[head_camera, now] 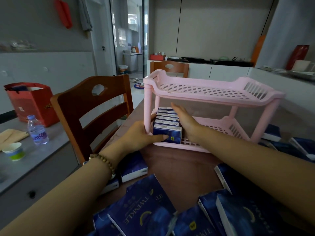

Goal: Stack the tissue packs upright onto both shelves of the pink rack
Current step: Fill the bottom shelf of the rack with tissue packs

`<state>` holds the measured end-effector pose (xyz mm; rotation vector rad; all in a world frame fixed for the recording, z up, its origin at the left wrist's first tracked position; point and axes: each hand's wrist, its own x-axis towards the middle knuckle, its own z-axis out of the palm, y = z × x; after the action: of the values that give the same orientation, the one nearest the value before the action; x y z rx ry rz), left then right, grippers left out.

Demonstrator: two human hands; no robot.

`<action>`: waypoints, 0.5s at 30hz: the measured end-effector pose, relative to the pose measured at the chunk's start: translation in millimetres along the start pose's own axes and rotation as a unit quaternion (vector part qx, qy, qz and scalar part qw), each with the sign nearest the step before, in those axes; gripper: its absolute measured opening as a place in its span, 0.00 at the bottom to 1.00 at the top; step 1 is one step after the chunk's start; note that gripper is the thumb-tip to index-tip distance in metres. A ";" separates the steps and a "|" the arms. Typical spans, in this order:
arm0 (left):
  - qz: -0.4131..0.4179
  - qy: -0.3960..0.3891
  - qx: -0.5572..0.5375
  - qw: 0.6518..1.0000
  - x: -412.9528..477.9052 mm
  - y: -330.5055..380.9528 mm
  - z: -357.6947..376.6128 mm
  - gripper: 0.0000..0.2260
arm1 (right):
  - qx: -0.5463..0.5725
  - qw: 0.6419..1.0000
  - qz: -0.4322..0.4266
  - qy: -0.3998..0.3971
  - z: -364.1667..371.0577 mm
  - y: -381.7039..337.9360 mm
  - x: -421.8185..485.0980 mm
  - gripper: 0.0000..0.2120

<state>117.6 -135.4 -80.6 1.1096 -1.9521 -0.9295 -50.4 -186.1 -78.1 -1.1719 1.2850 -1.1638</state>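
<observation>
A pink two-shelf rack (209, 94) stands on the brown table. Several dark blue tissue packs (167, 120) stand upright in a row at the left end of its lower shelf. My left hand (139, 133) wraps around the rack's front left post, thumb pressed on the nearest pack. My right hand (185, 120) lies flat against the row's right side, fingers straight. The top shelf holds nothing. Loose packs (146, 212) lie scattered on the table close to me and to the right (300, 147).
A wooden chair (95, 111) stands left of the table, another (170, 68) behind the rack. On the grey side counter at left sit a water bottle (36, 130), a paper cup (14, 151) and a red gift bag (32, 103).
</observation>
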 end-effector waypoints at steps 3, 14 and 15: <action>-0.002 0.002 0.005 1.000 -0.3 0.2 0.1 0.29 | -0.049 0.998 -0.019 -0.041 -8.8 4.4 -5.7 0.29; -0.019 0.006 0.012 1.000 -8.4 15.4 -0.9 0.27 | -0.132 0.987 -0.044 -0.078 -19.6 -4.0 -20.2 0.30; -0.024 0.002 0.020 1.000 -9.7 19.5 -2.2 0.28 | -0.145 0.985 -0.046 -0.081 -20.5 -8.5 -27.0 0.30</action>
<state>115.5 -120.0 -65.3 1.1842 -1.9569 -0.9166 -69.8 -159.2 -67.1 -1.5214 1.3150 -0.9435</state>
